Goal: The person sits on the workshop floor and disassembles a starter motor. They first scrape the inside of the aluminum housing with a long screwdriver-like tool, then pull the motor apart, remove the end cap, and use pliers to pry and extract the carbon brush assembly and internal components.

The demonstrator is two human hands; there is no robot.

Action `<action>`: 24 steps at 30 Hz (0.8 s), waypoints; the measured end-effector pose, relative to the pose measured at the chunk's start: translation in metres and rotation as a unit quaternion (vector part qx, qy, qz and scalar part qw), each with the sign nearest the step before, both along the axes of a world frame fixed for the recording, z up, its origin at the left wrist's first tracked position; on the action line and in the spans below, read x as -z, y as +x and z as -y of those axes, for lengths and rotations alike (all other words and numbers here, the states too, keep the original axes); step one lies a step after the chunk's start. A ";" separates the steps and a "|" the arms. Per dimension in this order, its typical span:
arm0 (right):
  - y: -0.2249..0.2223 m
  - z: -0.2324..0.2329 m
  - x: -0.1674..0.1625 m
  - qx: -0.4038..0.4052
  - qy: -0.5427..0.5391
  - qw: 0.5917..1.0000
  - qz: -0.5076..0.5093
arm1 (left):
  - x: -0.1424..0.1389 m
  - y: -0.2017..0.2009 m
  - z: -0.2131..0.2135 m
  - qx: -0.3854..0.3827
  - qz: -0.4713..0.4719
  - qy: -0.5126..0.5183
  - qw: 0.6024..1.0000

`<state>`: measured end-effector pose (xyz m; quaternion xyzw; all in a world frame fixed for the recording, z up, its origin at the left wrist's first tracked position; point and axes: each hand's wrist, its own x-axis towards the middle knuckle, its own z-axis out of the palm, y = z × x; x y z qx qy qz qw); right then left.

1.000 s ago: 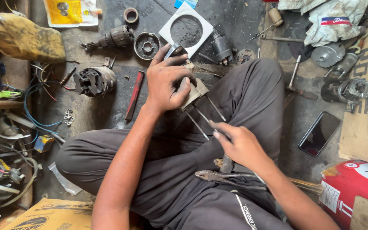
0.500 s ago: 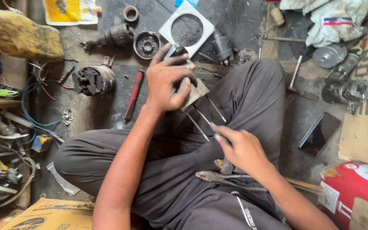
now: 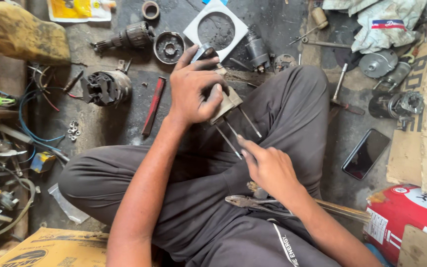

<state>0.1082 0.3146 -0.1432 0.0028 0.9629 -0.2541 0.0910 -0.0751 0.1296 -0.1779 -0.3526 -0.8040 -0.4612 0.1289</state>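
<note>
Sitting cross-legged on a grimy workshop floor [image 3: 124,123], cluttered to every edge with motor parts. Clenching the left hand [image 3: 193,91] around a small metal housing [image 3: 229,101], holding it above the middle of the lap [image 3: 282,109], with long bolts [image 3: 251,123] sticking out toward the body. Reaching in with the right hand [image 3: 270,168], fingertips [image 3: 243,143] touching the end of one bolt; not showing whether pinching it or merely resting there. Leaving pliers [image 3: 243,200] lying loose at the lap's near edge, under the right wrist. Risking, probably, a bolt sliding out on tilting the housing and getting lost among the nuts [image 3: 73,129] near the floor's left edge. Risking also the pliers slipping off on shifting a knee, and a phone [image 3: 365,154] by the floor's right edge getting struck by anything dropped.
</note>
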 end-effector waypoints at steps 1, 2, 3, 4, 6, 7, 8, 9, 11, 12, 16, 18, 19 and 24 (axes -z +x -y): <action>0.004 0.000 0.001 -0.005 0.007 1.000 -0.002 | 0.001 0.000 0.000 -0.003 0.003 0.008 1.000; 0.009 0.000 0.003 -0.010 0.015 1.000 -0.006 | 0.002 0.000 0.000 -0.003 0.002 0.004 1.000; 0.011 -0.002 0.004 -0.015 0.025 0.999 -0.013 | 0.003 0.000 -0.001 -0.004 -0.002 0.000 1.000; 0.012 -0.002 0.008 -0.012 0.039 0.999 -0.012 | 0.004 0.000 0.000 -0.007 -0.003 -0.005 1.000; 0.015 0.000 0.015 -0.003 0.070 0.998 0.001 | 0.006 0.000 0.002 -0.005 -0.006 0.011 1.000; 0.015 0.001 0.017 -0.003 0.065 0.998 -0.013 | 0.007 -0.001 0.001 -0.005 -0.008 0.020 1.000; 0.016 0.002 0.020 -0.006 0.058 0.998 -0.029 | 0.008 -0.001 0.002 -0.007 -0.006 0.018 1.000; 0.017 0.003 0.023 -0.008 0.050 0.998 -0.048 | 0.009 -0.001 0.002 -0.009 -0.007 0.015 1.000; 0.020 0.004 0.024 -0.031 0.110 0.993 -0.030 | 0.009 -0.002 0.003 -0.010 -0.009 0.010 1.000; 0.021 0.005 0.025 -0.038 0.142 0.989 -0.020 | 0.009 -0.002 0.003 -0.008 -0.008 0.011 1.000; 0.023 0.004 0.030 -0.044 0.138 0.988 -0.055 | 0.008 -0.002 0.003 -0.006 -0.006 0.016 1.000; 0.023 0.004 0.032 -0.049 0.125 0.988 -0.080 | 0.006 -0.001 0.003 -0.001 0.008 0.013 1.000; 0.023 0.004 0.032 -0.055 0.138 0.986 -0.080 | 0.005 -0.001 0.003 0.001 0.011 0.011 1.000; 0.026 0.003 0.032 -0.062 0.180 0.981 -0.033 | 0.004 -0.002 0.003 -0.007 -0.011 0.012 1.000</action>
